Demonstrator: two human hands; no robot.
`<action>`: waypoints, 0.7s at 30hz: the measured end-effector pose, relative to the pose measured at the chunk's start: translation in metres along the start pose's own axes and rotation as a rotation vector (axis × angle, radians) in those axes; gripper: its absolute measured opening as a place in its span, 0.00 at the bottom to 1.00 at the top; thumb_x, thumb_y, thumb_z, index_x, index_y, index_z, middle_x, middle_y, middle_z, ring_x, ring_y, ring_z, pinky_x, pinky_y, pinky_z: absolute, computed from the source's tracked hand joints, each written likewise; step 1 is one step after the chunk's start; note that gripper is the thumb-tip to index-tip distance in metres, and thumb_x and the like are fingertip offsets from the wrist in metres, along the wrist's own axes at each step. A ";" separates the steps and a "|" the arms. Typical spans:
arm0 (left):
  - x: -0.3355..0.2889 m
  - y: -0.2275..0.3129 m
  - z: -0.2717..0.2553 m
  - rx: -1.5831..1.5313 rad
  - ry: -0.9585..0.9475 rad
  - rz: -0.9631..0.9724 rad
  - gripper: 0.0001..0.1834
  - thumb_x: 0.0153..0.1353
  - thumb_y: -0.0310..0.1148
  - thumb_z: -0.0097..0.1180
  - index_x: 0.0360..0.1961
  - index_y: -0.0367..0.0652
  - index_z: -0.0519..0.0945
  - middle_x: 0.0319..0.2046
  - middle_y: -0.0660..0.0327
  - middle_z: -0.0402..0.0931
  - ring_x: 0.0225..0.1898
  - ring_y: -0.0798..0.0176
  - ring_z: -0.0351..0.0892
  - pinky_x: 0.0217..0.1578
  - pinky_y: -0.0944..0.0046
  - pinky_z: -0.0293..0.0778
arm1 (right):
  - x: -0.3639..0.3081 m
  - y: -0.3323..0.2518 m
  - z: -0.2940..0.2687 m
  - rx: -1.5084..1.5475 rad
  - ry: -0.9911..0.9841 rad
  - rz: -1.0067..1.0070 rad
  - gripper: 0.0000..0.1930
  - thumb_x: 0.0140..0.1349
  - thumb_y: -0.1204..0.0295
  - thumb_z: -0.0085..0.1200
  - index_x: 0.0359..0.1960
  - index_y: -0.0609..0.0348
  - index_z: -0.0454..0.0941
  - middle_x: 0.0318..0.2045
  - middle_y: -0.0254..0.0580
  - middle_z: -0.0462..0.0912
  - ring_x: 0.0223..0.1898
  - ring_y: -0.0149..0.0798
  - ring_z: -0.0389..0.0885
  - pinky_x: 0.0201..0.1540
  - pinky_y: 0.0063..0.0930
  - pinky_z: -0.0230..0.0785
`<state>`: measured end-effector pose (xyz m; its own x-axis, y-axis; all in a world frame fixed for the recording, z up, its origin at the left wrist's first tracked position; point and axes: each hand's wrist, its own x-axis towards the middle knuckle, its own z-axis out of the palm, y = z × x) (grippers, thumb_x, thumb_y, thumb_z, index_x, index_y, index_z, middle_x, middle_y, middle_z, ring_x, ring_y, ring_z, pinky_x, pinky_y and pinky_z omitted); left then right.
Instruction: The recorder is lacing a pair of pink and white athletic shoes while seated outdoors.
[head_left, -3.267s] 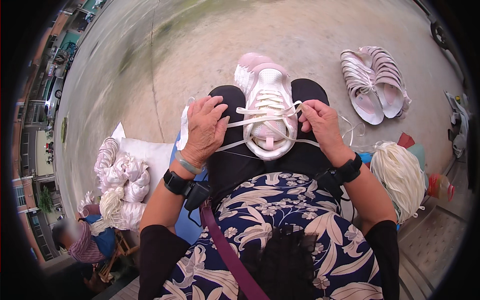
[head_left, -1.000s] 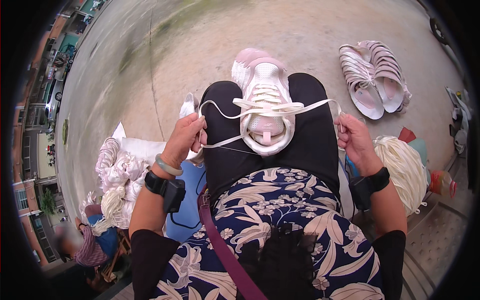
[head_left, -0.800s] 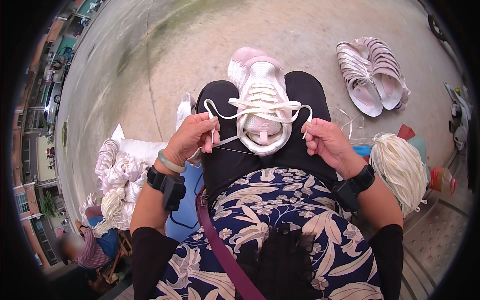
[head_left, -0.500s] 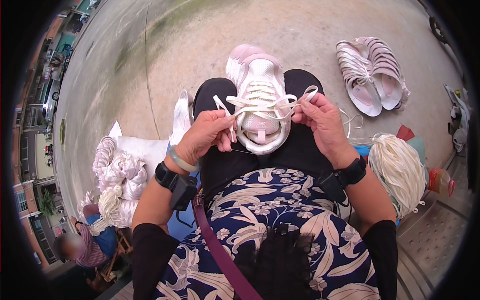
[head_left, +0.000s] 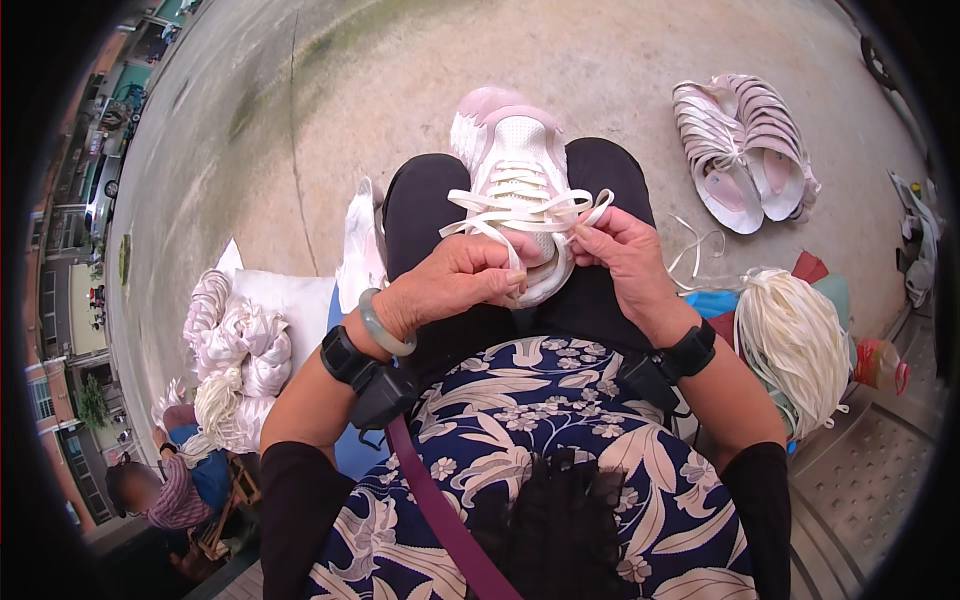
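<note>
A white and pale pink sneaker (head_left: 515,150) rests between my black-clad knees, its toe pointing away from me. White shoelace (head_left: 520,215) runs across the tongue in a loose bow, with loops to both sides. Over the left of the shoe's collar, my left hand (head_left: 470,275) is closed, pinching a lace end between thumb and fingers. My right hand (head_left: 618,250) is closed too, its fingertips on the lace at the right of the bow. Part of the shoe's heel opening is hidden behind my left hand.
Stacked shoe uppers (head_left: 745,150) lie on the concrete at the far right. A thick bundle of white laces (head_left: 790,345) hangs near my right elbow, beside a plastic bottle (head_left: 880,365). More pale uppers (head_left: 245,345) are piled at left, near a seated person (head_left: 180,490).
My left hand has moved right, across the shoe's collar, with the lace. My right hand has come slightly inward and down. The bow's loops now sit closer together on the shoe.
</note>
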<state>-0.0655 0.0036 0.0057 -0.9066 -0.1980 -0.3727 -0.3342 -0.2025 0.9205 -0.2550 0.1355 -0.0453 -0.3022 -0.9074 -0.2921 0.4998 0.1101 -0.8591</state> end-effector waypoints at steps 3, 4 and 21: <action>0.008 -0.003 -0.001 -0.040 -0.021 0.079 0.12 0.63 0.34 0.53 0.29 0.35 0.78 0.51 0.60 0.68 0.42 0.74 0.68 0.41 0.72 0.68 | 0.005 0.004 -0.002 -0.020 0.002 -0.057 0.06 0.62 0.72 0.54 0.36 0.61 0.80 0.27 0.31 0.80 0.29 0.22 0.76 0.33 0.15 0.70; 0.010 -0.003 -0.002 -0.019 -0.027 0.085 0.14 0.63 0.36 0.53 0.31 0.34 0.79 0.54 0.58 0.67 0.41 0.73 0.71 0.41 0.71 0.71 | 0.005 0.004 0.000 -0.015 0.030 -0.059 0.06 0.62 0.71 0.55 0.36 0.60 0.80 0.27 0.31 0.80 0.28 0.21 0.76 0.32 0.14 0.69; 0.004 -0.002 -0.001 -0.065 0.047 0.158 0.15 0.64 0.37 0.53 0.30 0.34 0.81 0.45 0.56 0.74 0.34 0.72 0.76 0.35 0.73 0.73 | 0.013 0.009 0.004 -0.334 0.052 -0.286 0.04 0.58 0.75 0.58 0.29 0.63 0.80 0.22 0.32 0.78 0.22 0.23 0.70 0.25 0.19 0.64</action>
<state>-0.0680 0.0021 0.0020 -0.9330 -0.2764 -0.2306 -0.1700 -0.2264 0.9591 -0.2509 0.1229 -0.0551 -0.4353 -0.8996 -0.0359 0.1030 -0.0101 -0.9946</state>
